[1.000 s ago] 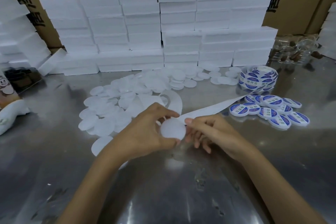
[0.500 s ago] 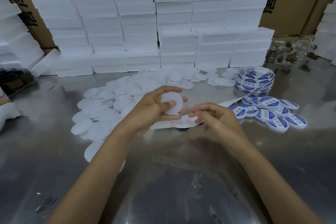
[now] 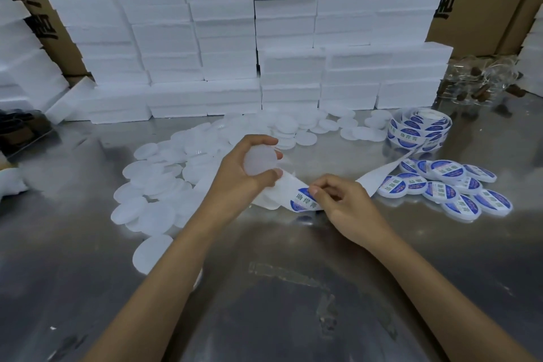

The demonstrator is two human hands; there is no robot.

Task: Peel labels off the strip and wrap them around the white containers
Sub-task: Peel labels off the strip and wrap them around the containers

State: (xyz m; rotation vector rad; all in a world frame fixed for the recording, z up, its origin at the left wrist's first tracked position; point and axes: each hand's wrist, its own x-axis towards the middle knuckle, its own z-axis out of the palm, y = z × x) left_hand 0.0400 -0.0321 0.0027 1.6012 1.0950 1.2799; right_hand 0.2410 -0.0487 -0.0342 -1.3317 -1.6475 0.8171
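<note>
Right-hand fingers (image 3: 318, 189) now pinched on the edge of a blue-and-white label (image 3: 305, 202) at frame centre, where half a second ago only bare strip showed beneath them; left hand (image 3: 244, 176) gripping one white container (image 3: 260, 161) between thumb and curled fingers, lifted just above and left of the label, higher than a second ago. Backing strip (image 3: 379, 175) trailing up and right to the label roll (image 3: 418, 131) in the upper right. Probably the peel just starting, with the wrap onto the held container next. Labelled containers (image 3: 446, 185) heaped at right just beside the strip, unlabelled white containers (image 3: 164, 179) spread left of centre on the steel counter (image 3: 279, 288), white foam boxes (image 3: 264, 47) stacked behind
</note>
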